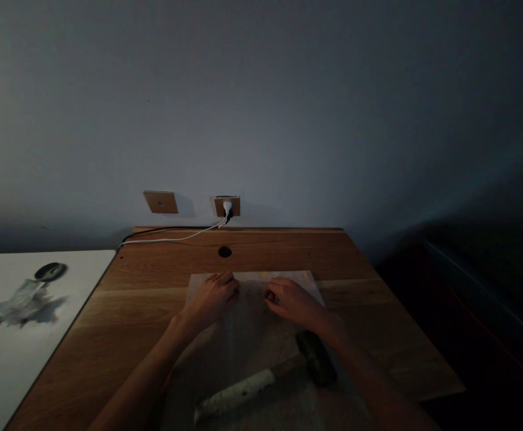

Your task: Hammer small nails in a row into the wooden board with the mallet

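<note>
My left hand [215, 294] rests over the far left part of a pale board [243, 347], its fingers curled inward. Opposite it, my right hand [293, 301] is over the board's far right part, with thumb and fingers drawn together. Whatever either hand may hold is too small or dark to make out. A gap separates the two hands. Nearer to me, a hammer [317, 358] lies across the board. Its dark head is at the right, close to my right forearm, and its handle has a whitish wrapped grip pointing left.
The board lies on a wooden table [144, 311] against the wall. A white cable [175, 239] runs to a wall socket [234, 206]. A white surface [0, 365] on the left carries a dark round object [51, 272] and a crumpled plastic bag [25, 302].
</note>
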A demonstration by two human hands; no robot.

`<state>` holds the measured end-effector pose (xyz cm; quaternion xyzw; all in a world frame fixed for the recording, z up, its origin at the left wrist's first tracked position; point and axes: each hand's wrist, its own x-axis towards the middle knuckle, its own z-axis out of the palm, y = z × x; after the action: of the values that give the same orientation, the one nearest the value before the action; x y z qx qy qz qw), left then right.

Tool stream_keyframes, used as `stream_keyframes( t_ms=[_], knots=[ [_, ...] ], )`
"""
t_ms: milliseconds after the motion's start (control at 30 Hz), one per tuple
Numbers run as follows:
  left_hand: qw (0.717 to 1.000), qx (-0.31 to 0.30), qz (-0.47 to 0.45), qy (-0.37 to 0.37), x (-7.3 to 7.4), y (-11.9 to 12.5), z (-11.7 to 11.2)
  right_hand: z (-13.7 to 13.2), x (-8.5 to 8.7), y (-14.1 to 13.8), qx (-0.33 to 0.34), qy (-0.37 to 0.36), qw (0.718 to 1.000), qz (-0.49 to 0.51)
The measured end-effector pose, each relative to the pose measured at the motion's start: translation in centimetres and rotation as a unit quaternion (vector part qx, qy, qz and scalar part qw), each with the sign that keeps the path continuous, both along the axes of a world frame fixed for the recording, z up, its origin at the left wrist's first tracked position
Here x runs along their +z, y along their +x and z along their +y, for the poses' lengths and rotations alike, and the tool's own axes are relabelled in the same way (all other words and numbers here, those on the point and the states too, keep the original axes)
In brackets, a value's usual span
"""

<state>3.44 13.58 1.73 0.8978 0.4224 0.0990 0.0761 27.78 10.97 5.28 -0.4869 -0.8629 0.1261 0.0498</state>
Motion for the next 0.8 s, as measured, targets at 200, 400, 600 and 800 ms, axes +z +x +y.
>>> stream_keyframes(
  t_ms=[200, 400, 600, 800],
  knots=[
    [1.000, 0.009, 0.021, 0.001, 0.5, 0.8, 0.0, 0.8, -0.6, -1.5, -0.035, 0.013, 0.999, -0.025],
    [1.000, 0.002, -0.004, 0.004, -0.1, 0.3, 0.1, 1.2, -0.2, -2.3, -0.013, 0.011, 0.999, -0.044],
    [1.000, 0.004, -0.025, -0.005, 0.5, 0.1, 0.2, 0.9, 0.8, -2.2, 0.019, -0.003, 0.999, -0.027],
    [0.998, -0.022, -0.047, -0.021, 1.1, 0.4, -0.8, 1.7, -0.5, -3.6, 0.025, 0.010, 0.999, -0.029]
  ],
)
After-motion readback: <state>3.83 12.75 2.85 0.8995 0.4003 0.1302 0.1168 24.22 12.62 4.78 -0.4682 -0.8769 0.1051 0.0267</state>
